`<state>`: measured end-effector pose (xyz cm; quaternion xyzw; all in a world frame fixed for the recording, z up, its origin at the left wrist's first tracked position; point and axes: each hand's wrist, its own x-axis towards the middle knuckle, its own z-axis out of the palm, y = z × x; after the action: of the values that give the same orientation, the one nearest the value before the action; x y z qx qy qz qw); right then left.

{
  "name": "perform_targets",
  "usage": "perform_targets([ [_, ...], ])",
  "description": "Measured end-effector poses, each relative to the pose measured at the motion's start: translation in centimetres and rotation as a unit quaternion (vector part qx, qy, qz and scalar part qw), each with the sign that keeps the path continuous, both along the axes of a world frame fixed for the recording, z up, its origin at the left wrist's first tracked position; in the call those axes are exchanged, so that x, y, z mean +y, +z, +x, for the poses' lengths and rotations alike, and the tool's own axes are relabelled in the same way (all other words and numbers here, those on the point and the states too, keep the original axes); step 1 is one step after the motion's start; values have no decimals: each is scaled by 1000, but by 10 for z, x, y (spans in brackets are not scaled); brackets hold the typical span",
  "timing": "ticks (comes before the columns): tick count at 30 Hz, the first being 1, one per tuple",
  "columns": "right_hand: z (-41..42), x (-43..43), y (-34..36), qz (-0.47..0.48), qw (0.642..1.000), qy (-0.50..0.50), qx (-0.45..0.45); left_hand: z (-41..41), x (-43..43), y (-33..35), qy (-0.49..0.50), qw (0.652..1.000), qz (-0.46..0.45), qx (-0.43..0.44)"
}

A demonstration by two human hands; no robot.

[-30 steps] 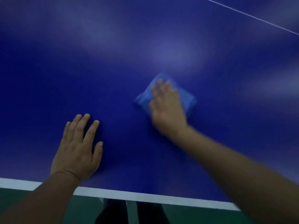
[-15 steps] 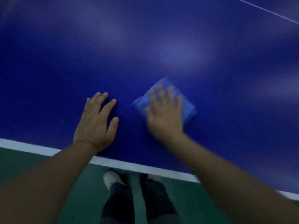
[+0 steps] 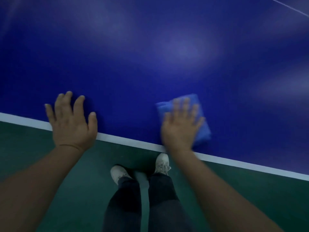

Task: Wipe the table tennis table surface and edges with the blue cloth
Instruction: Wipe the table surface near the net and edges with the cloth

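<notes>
The dark blue table tennis table [image 3: 150, 56] fills the upper part of the view, with its white near edge line [image 3: 127, 141] running from left down to right. A folded blue cloth [image 3: 203, 124] lies flat on the table close to that edge. My right hand [image 3: 179, 127] presses on the cloth with spread, straight fingers and is blurred by motion. My left hand [image 3: 71, 121] rests flat on the table at the white edge, fingers spread, apart from the cloth.
Below the edge lies a green floor [image 3: 33, 148]. My legs in dark trousers [image 3: 142, 198] and white shoes [image 3: 162, 163] stand close to the table. A thin white line [image 3: 287, 5] crosses the table's far right corner.
The cloth and my right hand have slid toward the near edge and to the right. My left hand now sits at the white edge line, farther from the cloth.
</notes>
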<state>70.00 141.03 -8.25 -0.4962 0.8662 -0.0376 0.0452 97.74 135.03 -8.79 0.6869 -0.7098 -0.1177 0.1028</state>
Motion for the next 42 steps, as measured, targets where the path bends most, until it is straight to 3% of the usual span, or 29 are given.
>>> perform_targets([
  [2, 67, 0, -3, 11, 970, 241, -17, -1, 1, 0, 0, 1000, 7, -9],
  [4, 69, -3, -5, 11, 928, 373, -22, 5, 0, 1, -10, 1000, 7, 4],
  [6, 27, -28, -4, 2, 935, 353, -3, 23, -8, 3, -10, 1000, -11, 24],
  [9, -44, -96, -1, 36, 987, 156, 21, 58, -32, 2, 58, 998, -22, 22],
  [12, -46, -179, 5, 30, 999, -5, -31, 72, -42, -3, 86, 996, -9, 3],
  [14, 0, -220, 2, 18, 999, 16, -34, 72, -42, -7, 65, 998, -18, -3],
  [16, 67, -231, -3, 12, 990, 141, -12, 74, -42, -8, 62, 998, -20, -2],
  [19, 138, -173, -7, 7, 918, 397, 5, 76, -43, -8, 64, 998, -17, 8],
  [21, 121, -115, -5, 21, 843, 537, 1, 75, -43, -6, 63, 998, -15, 13],
  [23, 69, -84, 1, 53, 798, 601, 7, 74, -42, -5, 62, 998, -12, 7],
  [24, 42, -87, 3, 54, 800, 597, 24, 74, -43, -5, 61, 998, -10, 3],
  [25, 17, -99, 4, 48, 828, 557, 37, 74, -43, -5, 60, 998, -6, 1],
  [27, -4, -141, 7, 44, 933, 356, 28, 73, -43, -4, 60, 998, -2, -5],
  [28, 2, -163, 8, 35, 972, 230, 8, 73, -43, -4, 58, 998, 1, -8],
  [29, 22, -178, 8, 33, 990, 137, -9, 72, -43, -4, 55, 998, 5, -9],
  [30, 49, -182, 7, 34, 993, 108, -12, 73, -44, -4, 55, 998, 8, -8],
  [32, 107, -153, -5, 14, 972, 234, 0, 74, -44, -4, 56, 998, 12, -9],
  [34, 137, -92, -12, 23, 892, 452, 1, 74, -44, -3, 56, 998, 17, -11],
  [36, 112, -68, -11, 25, 834, 551, -2, 73, -44, -2, 56, 998, 22, -15],
  [37, 90, -75, -8, 24, 833, 552, -3, 73, -45, -2, 56, 998, 28, -18],
  [39, 46, -107, -5, 16, 880, 474, 30, 73, -44, -1, 53, 998, 35, -29],
  [42, 4, -168, 3, 33, 980, 193, 17, 72, -44, 0, 52, 997, 41, -43],
])
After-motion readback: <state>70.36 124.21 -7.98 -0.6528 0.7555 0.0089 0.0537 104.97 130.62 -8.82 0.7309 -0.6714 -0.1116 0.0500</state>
